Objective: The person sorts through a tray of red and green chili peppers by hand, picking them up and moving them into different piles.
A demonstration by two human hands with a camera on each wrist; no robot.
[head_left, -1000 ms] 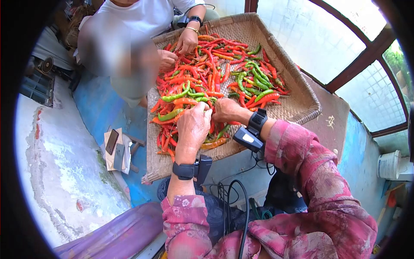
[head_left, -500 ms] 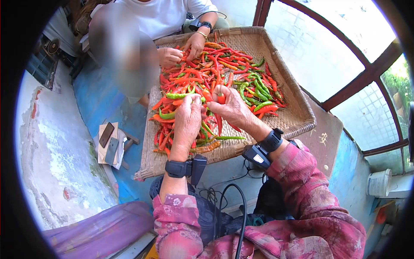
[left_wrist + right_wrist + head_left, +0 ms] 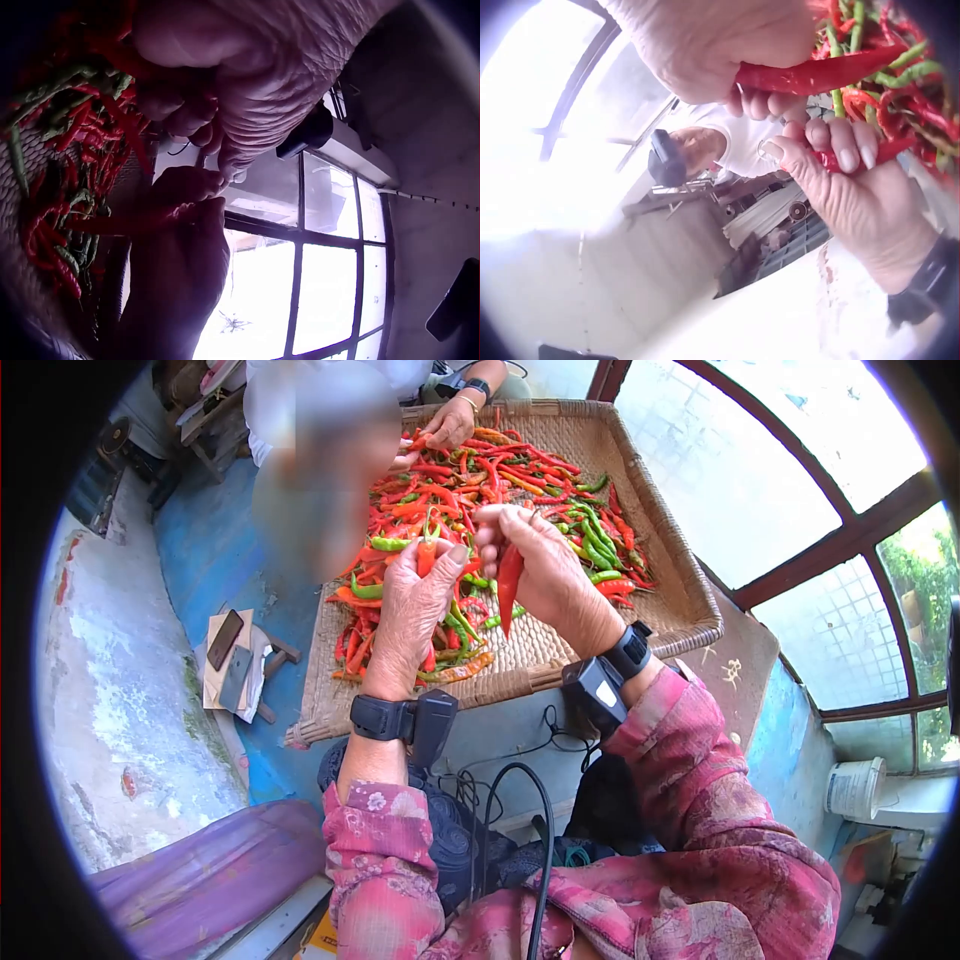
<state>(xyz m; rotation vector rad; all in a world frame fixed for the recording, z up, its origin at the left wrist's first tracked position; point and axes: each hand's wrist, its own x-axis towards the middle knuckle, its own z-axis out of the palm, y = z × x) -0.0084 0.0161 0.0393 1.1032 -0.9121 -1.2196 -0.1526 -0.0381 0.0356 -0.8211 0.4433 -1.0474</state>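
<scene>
My left hand (image 3: 412,615) holds a red chili pepper (image 3: 427,557) over the near part of a woven basket tray (image 3: 672,525). In the right wrist view, the fingers of that hand curl round the pepper (image 3: 892,151). My right hand (image 3: 552,568) grips another red chili pepper (image 3: 509,582), whose tip hangs down below the palm. The two hands are close together at the fingertips. Beneath them lies a spread of red, orange and green chili peppers (image 3: 435,505), with green ones (image 3: 597,540) bunched at the right.
Across the tray, another person's hand (image 3: 450,425) works among the peppers. Two phones (image 3: 226,639) lie on a small stool at the left. A black cable (image 3: 545,800) loops over my lap. Framed windows (image 3: 740,490) line the right side, with a white bucket (image 3: 855,788) below.
Both hands have risen from the pile, each with a red chili pepper showing in it. My right hand has lifted its pepper clear, and the view has shifted slightly.
</scene>
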